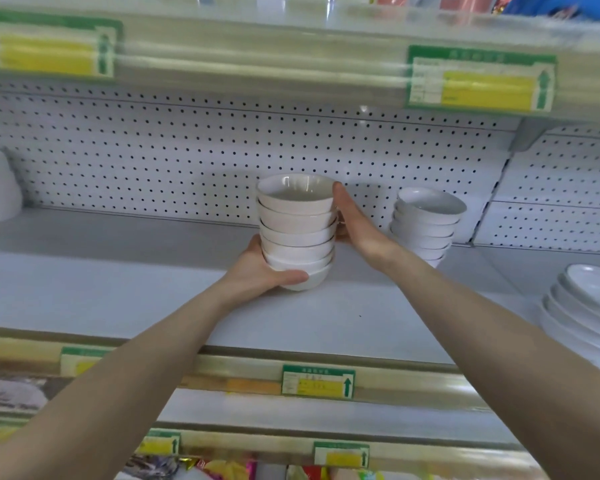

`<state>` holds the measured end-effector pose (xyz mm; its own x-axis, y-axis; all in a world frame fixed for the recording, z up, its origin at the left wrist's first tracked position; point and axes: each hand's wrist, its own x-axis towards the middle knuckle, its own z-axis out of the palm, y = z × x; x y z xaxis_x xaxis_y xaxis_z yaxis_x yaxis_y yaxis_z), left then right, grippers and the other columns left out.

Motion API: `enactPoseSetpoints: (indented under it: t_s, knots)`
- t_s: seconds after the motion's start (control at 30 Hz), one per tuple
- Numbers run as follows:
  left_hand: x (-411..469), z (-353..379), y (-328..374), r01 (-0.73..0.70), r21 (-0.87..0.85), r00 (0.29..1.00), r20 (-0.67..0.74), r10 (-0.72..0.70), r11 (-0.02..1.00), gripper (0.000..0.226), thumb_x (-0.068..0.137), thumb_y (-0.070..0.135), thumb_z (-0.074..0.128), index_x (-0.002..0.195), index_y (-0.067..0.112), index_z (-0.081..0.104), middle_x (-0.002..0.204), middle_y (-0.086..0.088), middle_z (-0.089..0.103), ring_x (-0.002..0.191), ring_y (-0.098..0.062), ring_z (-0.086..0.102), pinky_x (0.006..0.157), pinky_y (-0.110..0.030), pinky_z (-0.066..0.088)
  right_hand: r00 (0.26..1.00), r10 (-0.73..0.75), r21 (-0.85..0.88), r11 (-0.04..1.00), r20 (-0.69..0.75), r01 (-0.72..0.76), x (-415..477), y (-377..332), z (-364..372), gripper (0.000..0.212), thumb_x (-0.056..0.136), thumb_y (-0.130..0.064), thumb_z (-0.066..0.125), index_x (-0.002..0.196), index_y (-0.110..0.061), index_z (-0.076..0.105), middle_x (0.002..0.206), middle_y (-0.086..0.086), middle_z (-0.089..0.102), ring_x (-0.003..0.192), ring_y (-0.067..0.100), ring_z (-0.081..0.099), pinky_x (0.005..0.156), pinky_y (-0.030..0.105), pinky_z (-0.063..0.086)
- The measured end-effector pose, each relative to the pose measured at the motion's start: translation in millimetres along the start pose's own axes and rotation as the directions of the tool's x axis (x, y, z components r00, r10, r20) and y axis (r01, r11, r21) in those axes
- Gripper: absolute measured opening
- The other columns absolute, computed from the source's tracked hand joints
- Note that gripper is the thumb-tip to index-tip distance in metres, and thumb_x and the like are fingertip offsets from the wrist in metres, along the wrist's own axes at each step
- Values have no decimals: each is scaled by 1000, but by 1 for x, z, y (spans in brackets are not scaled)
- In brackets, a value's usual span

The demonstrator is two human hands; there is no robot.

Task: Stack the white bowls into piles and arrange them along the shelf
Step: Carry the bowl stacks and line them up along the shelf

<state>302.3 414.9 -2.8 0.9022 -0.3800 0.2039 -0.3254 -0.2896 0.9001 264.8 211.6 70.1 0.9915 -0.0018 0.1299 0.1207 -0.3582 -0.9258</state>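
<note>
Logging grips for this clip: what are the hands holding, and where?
A stack of white bowls: left hand cups the bottom bowl, right hand steadies its upper side.

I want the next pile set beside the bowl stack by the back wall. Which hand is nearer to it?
Right. The right hand is just left of the far stack; the left hand is across the held stack.

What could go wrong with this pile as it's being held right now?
1. The held pile of white bowls leans, so its top bowl could slide off.
2. The left hand grips only the bottom bowl and the right hand steadies one side, so a slip could topple it.
3. Drifting right could knock the second pile.
</note>
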Motion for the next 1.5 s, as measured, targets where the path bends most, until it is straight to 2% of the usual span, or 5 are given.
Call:
enactPoseSetpoints:
  t_s: [0.4, 0.77, 1.07, 1.37, 1.5]
  knots:
    - [-23, 22, 48, -185, -79, 953, 227, 199, 979, 72, 58, 24, 93, 122, 24, 59, 118, 7, 70, 110, -9, 65, 99, -42, 52, 971, 24, 50, 999, -239, -12, -82, -23, -19, 53, 100, -62, 23, 129, -30, 53, 115, -8, 68, 108, 7, 64, 85, 22, 52]
    - [-66, 99, 92, -307, -144, 858, 385, 339, 941, 89, 47, 55, 92, 124, 38, 51, 122, 13, 65, 114, -7, 61, 99, -42, 51, 891, 57, -11, 998, -451, -70, -204, -29, -63, 66, 94, -72, 22, 134, -30, 54, 114, -5, 71, 102, 7, 69, 93, 33, 54]
    - [-105, 174, 142, -378, -210, 743, 511, 431, 901, 78, 57, 42, 92, 124, 37, 53, 120, 16, 66, 109, 0, 61, 96, -38, 53, 811, 57, -64, 991, -582, -115, -302, -31, -107, 69, 96, -69, 18, 140, -27, 50, 120, -4, 67, 108, 9, 66, 92, 29, 53]
    - [-132, 279, 188, -361, -222, 701, 576, 421, 905, 93, 46, 58, 89, 128, 36, 50, 120, 18, 65, 111, -5, 61, 97, -39, 51, 742, 85, -51, 986, -666, -159, -386, -15, -176, 66, 97, -68, 18, 139, -30, 51, 119, -3, 68, 108, 12, 66, 88, 30, 54]
    - [-152, 335, 214, -371, -251, 670, 594, 445, 894, 75, 58, 39, 92, 120, 41, 50, 115, 22, 63, 106, 7, 58, 93, -26, 49, 717, 118, -31, 981, -687, -192, -425, -2, -220, 65, 96, -68, 18, 141, -31, 49, 121, -6, 67, 109, 10, 65, 86, 26, 52]
